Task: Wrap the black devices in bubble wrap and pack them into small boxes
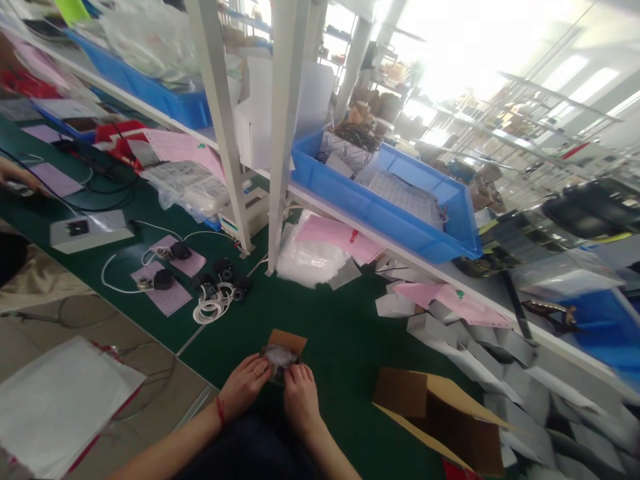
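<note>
A small cardboard box (289, 340) sits close to my body at the near edge of the green bench, its brown flap standing up at the back. Inside its opening shows a clear plastic bag (280, 356); what the bag wraps cannot be made out. My left hand (251, 381) closes on the left side, fingers bent at the opening. Opposite it, my right hand (301, 393) grips the right side, fingertips against the bag and the box edge. Both hands partly hide the box walls.
Black devices with coiled white cable (215, 307) lie left of the box. An open cardboard carton (400, 390) stands at the right, beside many white boxes (475, 360). A blue bin (390, 200) rests on the shelf above. Another person's hand (20, 179) is at far left.
</note>
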`<state>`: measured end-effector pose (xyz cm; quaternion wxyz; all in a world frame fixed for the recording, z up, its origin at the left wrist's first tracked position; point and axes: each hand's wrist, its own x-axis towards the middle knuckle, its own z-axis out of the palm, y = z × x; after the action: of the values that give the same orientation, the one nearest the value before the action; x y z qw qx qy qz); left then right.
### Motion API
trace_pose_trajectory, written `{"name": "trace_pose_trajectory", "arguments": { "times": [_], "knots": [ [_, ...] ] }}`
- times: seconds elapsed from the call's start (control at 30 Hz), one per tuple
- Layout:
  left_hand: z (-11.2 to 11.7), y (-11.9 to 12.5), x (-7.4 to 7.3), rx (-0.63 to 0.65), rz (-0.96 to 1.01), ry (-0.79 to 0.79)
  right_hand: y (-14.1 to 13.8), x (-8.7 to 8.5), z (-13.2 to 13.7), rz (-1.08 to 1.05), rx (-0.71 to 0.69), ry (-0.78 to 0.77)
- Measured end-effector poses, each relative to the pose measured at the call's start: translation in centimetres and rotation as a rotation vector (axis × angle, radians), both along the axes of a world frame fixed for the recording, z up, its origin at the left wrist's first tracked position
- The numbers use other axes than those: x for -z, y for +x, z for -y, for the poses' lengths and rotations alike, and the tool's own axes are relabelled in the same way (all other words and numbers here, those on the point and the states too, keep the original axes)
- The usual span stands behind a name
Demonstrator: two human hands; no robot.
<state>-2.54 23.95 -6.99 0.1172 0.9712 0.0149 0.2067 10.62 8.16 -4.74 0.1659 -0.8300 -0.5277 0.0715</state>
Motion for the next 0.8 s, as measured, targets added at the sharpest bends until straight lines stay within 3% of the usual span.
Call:
{"name": "trace_pose_trajectory", "arguments": {
  "times": [0.2,0.4,0.47,0.57,0.67,0.8],
  "knots": [
    [-0.1,0.6,0.4,0.023,-0.152,0.077,-0.8,1.7,-1.4,0.111,-0.089,-0.018],
    [0.2,2.0,0.8,0.020,-0.282,0.104,-0.1,2.2,-3.0,0.094,-0.158,0.010],
    [0.2,1.8,0.8,0.046,-0.274,0.090,0.4,1.9,-2.6,0.069,-0.150,0.026],
    [0.6,1.1,0.8,0.187,-0.235,0.067,1.0,1.3,-0.6,0.019,-0.125,0.061],
    [1.6,1.2,0.9,0.249,-0.296,0.085,1.0,1.1,1.8,-0.078,0.019,0.164],
    [2.8,2.8,0.6,0.175,-0.455,0.105,1.0,1.6,2.5,-0.414,0.406,0.259]
  ]
}}
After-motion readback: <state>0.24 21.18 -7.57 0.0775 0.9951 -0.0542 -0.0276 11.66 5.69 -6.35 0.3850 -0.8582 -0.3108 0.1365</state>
